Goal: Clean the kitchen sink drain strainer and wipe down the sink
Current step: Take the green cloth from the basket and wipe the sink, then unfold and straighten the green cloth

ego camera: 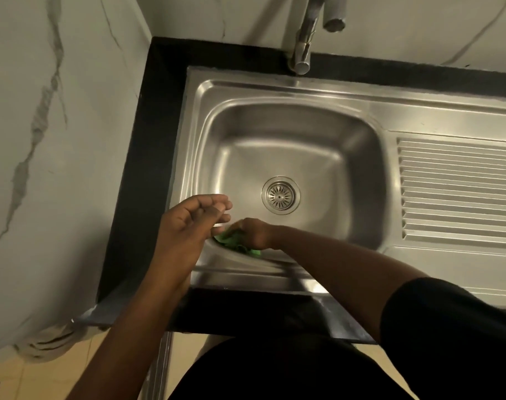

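From the head view, a stainless steel sink (318, 111) is set into a black counter (130, 168) that fits into a corner. A marble-veined wall (43, 125) closes off the left side and the back. Only a narrow strip of counter separates the sink's rim from either wall.

The ribbed drainboard (459, 186) runs off to the right and out of frame. The faucet (303, 44) rises from the back rim, with its spout reaching forward above the basin's far edge.

The drain strainer (280, 195) sits seated in its drain at the middle of the basin floor, with bare steel all around it.

The right hand (256, 233) is at the basin's near-left corner. Its fingers are curled over a crumpled green cloth (235, 243), pressing it against the curved wall just under the rim. The cloth lies apart from the strainer.

The left hand (194, 219) hovers just beside the right hand, above the same corner, with its fingers loosely curled and holding nothing.

A dark sleeve (448, 327) covers the right upper arm at the counter's front edge.
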